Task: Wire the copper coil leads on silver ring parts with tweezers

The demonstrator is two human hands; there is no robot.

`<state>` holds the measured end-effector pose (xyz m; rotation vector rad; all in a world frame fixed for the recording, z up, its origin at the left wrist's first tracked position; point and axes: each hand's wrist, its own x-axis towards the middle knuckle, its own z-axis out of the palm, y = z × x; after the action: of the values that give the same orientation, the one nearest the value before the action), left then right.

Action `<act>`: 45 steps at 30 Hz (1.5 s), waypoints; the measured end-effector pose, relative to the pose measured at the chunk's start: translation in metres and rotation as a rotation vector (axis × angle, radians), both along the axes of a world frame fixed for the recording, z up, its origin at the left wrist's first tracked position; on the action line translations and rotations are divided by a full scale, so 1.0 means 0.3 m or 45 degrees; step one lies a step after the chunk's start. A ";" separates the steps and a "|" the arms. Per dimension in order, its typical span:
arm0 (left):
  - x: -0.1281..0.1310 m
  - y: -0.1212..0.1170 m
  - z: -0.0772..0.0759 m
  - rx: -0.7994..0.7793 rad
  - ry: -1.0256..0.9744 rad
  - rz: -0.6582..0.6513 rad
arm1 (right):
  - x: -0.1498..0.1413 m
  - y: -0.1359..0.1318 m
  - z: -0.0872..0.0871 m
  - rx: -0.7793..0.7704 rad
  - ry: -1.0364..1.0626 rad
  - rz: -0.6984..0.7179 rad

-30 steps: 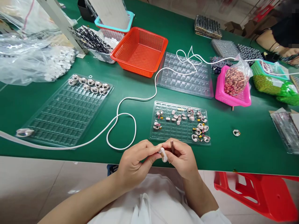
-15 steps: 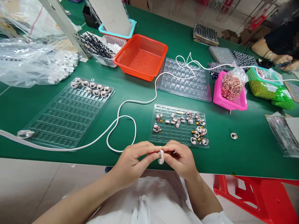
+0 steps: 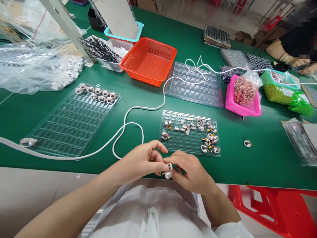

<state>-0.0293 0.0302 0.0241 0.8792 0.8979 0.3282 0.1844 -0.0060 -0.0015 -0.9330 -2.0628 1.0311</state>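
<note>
A small pearly white curved part (image 3: 168, 174), which looks like an ear-clip earbud shell, is held between my hands just over the table's front edge. My left hand (image 3: 146, 162) has its thumb against the part, with the index finger lifted and curved. My right hand (image 3: 189, 170) is closed around the part's right side and a thin dark metal tool (image 3: 174, 168), perhaps tweezers, whose tip crosses the part. Just beyond lies a clear compartment tray (image 3: 183, 143) with similar shells, yellow-tabbed pieces and loose pale caps (image 3: 187, 129).
Another clear tray (image 3: 66, 122) at left carries several silvery shells. A white cable (image 3: 138, 107) loops across the table. Farther back are an orange basket (image 3: 148, 62) and a pink basket (image 3: 241, 109). One shell (image 3: 247, 143) lies at right. A co-worker's arm (image 3: 277, 53) shows at upper right.
My left fingers have lifted and spread from their pinch. The part has moved slightly down and left and turned, and the thin metal tool now shows across it.
</note>
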 end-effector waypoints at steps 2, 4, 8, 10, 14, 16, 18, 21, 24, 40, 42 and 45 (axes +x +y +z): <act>0.003 -0.005 0.003 0.066 0.068 0.046 | -0.005 -0.003 -0.009 -0.089 0.100 -0.048; 0.009 -0.017 -0.002 0.196 0.121 0.115 | -0.013 -0.012 -0.028 -0.215 0.254 -0.104; 0.031 -0.052 -0.039 0.706 0.113 0.176 | -0.043 -0.052 -0.088 -0.516 0.618 -0.248; 0.051 -0.072 -0.060 0.877 0.053 0.191 | -0.062 -0.078 -0.118 -0.617 0.726 -0.297; 0.094 -0.108 -0.083 0.906 -0.006 0.231 | -0.099 -0.115 -0.153 -0.663 0.840 -0.485; 0.109 -0.122 -0.088 0.886 -0.003 0.279 | -0.113 -0.122 -0.156 -0.684 0.889 -0.543; 0.117 -0.133 -0.091 0.894 -0.013 0.329 | -0.123 -0.122 -0.155 -0.697 0.947 -0.551; 0.118 -0.146 -0.089 0.934 -0.035 0.373 | -0.131 -0.119 -0.148 -0.703 1.014 -0.545; 0.110 -0.158 -0.080 0.973 -0.040 0.412 | -0.143 -0.114 -0.129 -0.716 1.013 -0.557; 0.040 -0.139 -0.064 1.001 0.104 0.311 | -0.139 -0.050 -0.094 -0.622 0.634 -0.490; 0.036 -0.135 -0.055 1.237 0.201 0.325 | -0.120 -0.038 -0.073 -0.497 0.506 -0.457; 0.039 -0.130 -0.042 1.468 0.347 0.375 | -0.106 -0.030 -0.047 -0.279 0.342 -0.439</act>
<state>-0.0175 -0.0088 0.0114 1.8811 1.0805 1.0570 0.1527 -0.0149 -0.0156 -1.1437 -1.5268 1.1367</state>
